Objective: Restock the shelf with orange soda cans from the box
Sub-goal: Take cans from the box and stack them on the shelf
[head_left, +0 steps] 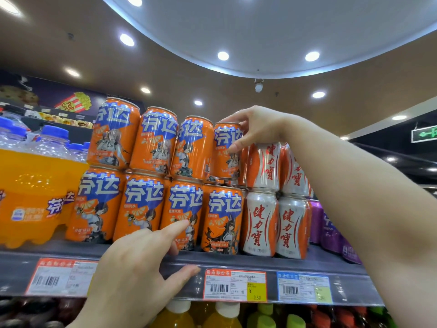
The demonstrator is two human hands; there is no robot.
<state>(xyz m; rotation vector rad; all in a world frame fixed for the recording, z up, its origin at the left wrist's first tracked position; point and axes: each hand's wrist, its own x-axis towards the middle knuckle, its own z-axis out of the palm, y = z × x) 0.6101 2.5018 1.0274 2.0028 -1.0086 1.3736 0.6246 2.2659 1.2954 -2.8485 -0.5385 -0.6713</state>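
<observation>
Orange soda can at right end of upper row, stacked on lower can, on shelf. Right hand grips it from above and side: fingers on rim, thumb on front wall. Left hand open, index fingertip touching lower-row can, thumb near price tag. White-red cans just beside on right. Box not in view. Judged: full can, moderately heavy, rigid, smooth wall likely slippery; stack tippy. Best hold: around mid-body or rim, lowered straight onto lid below.
</observation>
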